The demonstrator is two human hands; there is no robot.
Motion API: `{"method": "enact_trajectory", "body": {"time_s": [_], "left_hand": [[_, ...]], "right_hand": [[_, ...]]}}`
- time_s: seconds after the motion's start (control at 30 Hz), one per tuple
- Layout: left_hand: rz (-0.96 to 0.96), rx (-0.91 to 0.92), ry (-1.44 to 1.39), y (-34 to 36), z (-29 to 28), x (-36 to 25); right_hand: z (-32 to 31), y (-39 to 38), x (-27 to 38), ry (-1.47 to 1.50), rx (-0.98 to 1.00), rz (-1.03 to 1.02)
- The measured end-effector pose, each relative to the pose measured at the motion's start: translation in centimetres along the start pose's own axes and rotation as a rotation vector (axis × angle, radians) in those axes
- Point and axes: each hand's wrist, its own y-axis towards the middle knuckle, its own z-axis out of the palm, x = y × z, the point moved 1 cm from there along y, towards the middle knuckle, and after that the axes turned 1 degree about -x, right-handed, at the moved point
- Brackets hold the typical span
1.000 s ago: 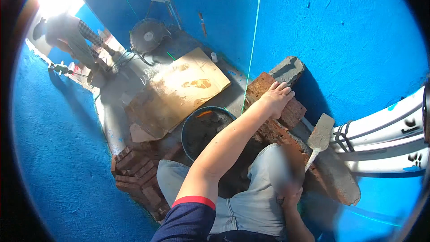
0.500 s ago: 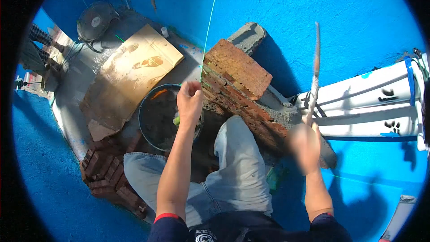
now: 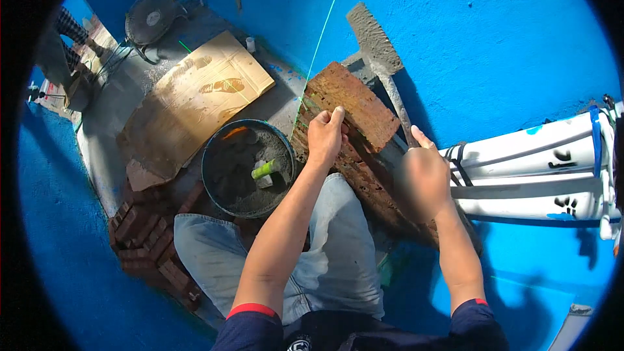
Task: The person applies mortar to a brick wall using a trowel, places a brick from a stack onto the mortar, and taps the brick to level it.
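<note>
Here, the trowel (image 3: 383, 68) is grasped by its handle in the right hand (image 3: 429, 179), its caked blade held past the far edge of the brick (image 3: 357, 101). The left hand (image 3: 325, 140) is curled, thumb raised, at the brick's near edge; whether anything is pinched cannot be told. The brick is carried atop the brickwork (image 3: 370, 182). By the bucket's (image 3: 203, 169) right rim, a green-handled tool (image 3: 264, 169) is bedded in mortar (image 3: 227, 162). Beyond, cardboard (image 3: 188, 114) is spread, then a fan (image 3: 152, 18) is seen.

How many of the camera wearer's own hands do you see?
2. The left hand is by the top brick, contact unclear; the right hand grips the mortar-coated trowel. Neither is wholly hidden, though a blur covers part of the right.
</note>
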Motion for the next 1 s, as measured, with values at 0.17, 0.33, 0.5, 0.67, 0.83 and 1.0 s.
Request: {"method": "enact_trajectory", "body": {"time_s": [0.17, 0.33, 0.5, 0.67, 0.83, 1.0], "left_hand": [[-0.018, 0.032, -0.16, 0.6, 0.2, 0.3], [-0.063, 0.025, -0.182, 0.5, 0.2, 0.4], [-0.091, 0.018, -0.155, 0.5, 0.3, 0.2], [-0.086, 0.011, -0.142, 0.9, 0.3, 0.8], [-0.094, -0.006, -0.16, 0.8, 0.3, 0.8], [-0.1, 0.011, -0.19, 0.5, 0.7, 0.4]], "right_hand": [[2.7, 2.3, -1.3, 0.004, 0.077, -0.046], [3.1, 1.6, -1.3, 0.033, -0.033, -0.052], [3.6, 2.1, -2.1, -0.021, 0.061, -0.074], [3.8, 1.7, -1.8, 0.049, 0.05, 0.132], [3.9, 1.2, -1.5, 0.084, 0.01, 0.202], [3.6, 0.9, -1.2, 0.148, 0.062, 0.306]]}}
